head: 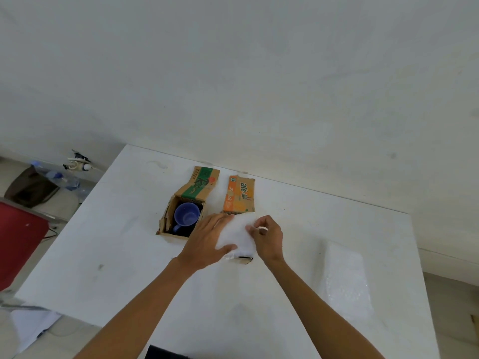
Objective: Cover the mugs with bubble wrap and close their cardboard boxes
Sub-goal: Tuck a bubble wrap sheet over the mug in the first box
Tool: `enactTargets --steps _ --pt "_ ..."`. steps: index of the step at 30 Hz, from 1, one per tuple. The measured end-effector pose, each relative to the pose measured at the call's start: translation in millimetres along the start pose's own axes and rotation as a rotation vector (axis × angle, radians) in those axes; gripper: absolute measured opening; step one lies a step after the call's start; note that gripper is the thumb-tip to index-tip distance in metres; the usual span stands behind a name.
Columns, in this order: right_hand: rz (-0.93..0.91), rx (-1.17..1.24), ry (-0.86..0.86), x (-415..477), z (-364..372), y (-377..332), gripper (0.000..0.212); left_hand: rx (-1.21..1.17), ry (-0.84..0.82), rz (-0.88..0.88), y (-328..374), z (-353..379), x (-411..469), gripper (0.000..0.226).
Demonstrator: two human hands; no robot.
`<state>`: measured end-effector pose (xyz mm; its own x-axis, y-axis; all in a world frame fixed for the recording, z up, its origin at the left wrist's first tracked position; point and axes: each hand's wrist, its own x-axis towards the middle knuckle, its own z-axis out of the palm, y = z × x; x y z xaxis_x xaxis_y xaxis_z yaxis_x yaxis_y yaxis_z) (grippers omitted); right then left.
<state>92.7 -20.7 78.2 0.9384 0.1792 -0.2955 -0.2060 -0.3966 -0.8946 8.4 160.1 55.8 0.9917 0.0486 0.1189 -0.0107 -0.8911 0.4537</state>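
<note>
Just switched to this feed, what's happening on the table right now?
Both hands, left hand and right hand, press a bubble wrap sheet down over the orange box. The green box beside it stands open, its blue mug uncovered. A second bubble wrap sheet lies to the right.

Blue mug point(186, 216), orange box flap point(239, 195)

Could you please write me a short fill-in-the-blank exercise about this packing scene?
1. The mug in the green-flapped box is ____ in colour.
2. Both hands press bubble wrap over the box with the ____ flap.
3. A spare sheet lies on the table beside the person's ____ arm.

Missing words: blue; orange; right
</note>
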Motion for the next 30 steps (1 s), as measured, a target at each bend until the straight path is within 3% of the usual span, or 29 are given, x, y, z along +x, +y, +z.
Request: enactTargets --steps 3,5,7,11,15,21,25,30 --pt "-0.081 -0.127 -0.016 -5.3 12.8 8.0 0.010 0.204 -0.003 0.007 -0.3 9.9 4.3 0.073" --pt "-0.236 -0.433 -0.020 -11.5 13.6 19.2 0.009 0.305 0.009 -0.001 2.4 19.2 2.6 0.074" --pt "-0.416 -0.734 0.039 -22.3 9.8 32.2 0.024 0.373 0.012 -0.021 3.8 26.3 0.5 0.078" --pt "-0.748 -0.813 -0.098 -44.7 10.9 49.3 0.033 0.420 0.029 0.023 3.1 34.1 -0.9 0.077" --pt "-0.714 -1.000 -0.228 -50.0 15.9 66.4 0.035 0.247 0.053 0.166 -4.7 32.5 -18.0 0.057" --pt "-0.768 -1.189 -0.262 -42.1 16.4 53.3 0.034 0.261 0.021 0.204 -10.0 27.5 -48.2 0.062" --pt "-0.765 -1.210 -0.323 -44.8 9.7 60.6 0.048 0.273 0.076 0.250 -9.0 27.3 -51.3 0.050" --pt "-0.829 -1.065 -0.248 -39.1 5.3 61.5 0.040 0.385 0.068 0.297 -16.7 31.7 -53.9 0.054"
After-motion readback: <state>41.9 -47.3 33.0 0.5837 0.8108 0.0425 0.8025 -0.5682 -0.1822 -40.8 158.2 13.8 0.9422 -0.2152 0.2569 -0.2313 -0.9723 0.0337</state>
